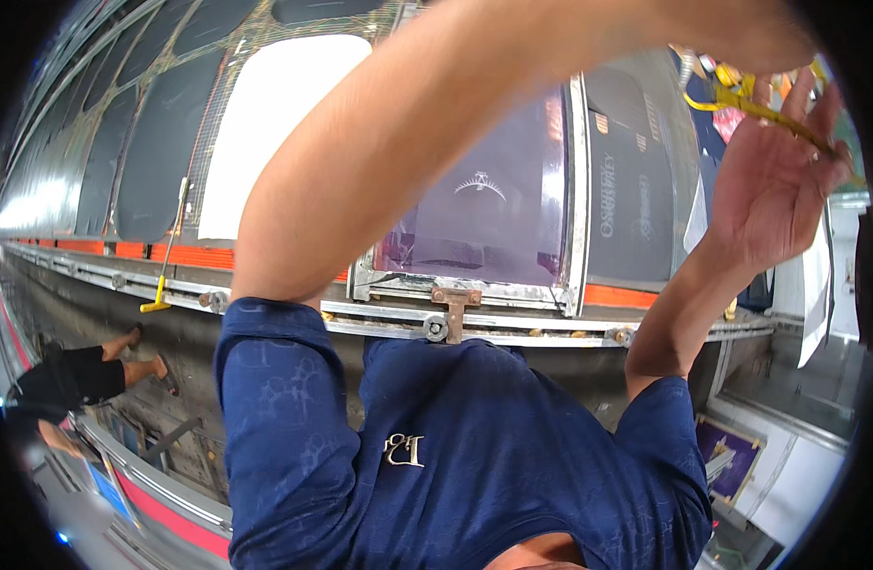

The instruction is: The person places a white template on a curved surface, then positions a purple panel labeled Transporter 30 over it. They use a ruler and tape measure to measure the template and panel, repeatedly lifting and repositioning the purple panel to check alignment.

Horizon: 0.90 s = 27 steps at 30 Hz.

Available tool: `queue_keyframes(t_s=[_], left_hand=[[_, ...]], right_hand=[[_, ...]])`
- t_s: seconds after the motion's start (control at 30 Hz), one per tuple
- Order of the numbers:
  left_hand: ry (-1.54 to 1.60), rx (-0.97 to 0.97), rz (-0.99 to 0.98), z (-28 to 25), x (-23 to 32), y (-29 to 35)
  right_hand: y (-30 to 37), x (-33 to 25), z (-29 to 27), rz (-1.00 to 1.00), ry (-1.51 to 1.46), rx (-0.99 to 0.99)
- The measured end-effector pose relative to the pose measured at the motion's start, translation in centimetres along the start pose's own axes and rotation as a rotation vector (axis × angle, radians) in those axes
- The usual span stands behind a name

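Note:
My left arm reaches up across the view to the far right. My left hand [740,33] is at the upper edge, with its fingers hidden. Just below it, my right hand [774,185] is raised, palm showing, its fingers around a yellow, curved, strip-like thing [759,109] whose kind I cannot make out. In front of my body lies a metal-edged printing screen [512,228] with purple mesh and a pale crescent-shaped emblem. A rusty metal bracket [457,309] sits at its near edge.
Dark fabric panels [170,142] and a white panel [280,85] lie on the long table at left. A printed dark panel [631,209] is right of the screen. A metal rail [541,334] runs along the near edge. Another person [75,375] stands in the aisle at left.

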<state>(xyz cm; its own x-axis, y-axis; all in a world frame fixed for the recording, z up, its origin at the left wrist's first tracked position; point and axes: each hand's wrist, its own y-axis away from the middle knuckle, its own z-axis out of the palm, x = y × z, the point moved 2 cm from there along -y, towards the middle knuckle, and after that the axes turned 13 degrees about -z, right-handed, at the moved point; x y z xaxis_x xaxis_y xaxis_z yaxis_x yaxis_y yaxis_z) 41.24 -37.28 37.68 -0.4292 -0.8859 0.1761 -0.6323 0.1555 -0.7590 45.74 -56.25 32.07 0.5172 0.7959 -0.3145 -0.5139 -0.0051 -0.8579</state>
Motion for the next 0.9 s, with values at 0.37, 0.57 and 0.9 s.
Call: queue_keyframes(t_s=[0.37,0.57,0.9], left_hand=[[0.920,-0.566,-1.000,15.5,7.2,20.9],[0.965,-0.863,-0.995,14.5,10.4,31.8],[0.590,-1.040,-1.225,8.8,13.6,36.2]], right_hand=[[18.1,-0.8,-7.4,0.907,0.233,0.404],[24.4,-5.1,-14.3,1.034,-0.022,0.878],[26.0,-10.9,-20.2,1.384,1.905,-0.723]])
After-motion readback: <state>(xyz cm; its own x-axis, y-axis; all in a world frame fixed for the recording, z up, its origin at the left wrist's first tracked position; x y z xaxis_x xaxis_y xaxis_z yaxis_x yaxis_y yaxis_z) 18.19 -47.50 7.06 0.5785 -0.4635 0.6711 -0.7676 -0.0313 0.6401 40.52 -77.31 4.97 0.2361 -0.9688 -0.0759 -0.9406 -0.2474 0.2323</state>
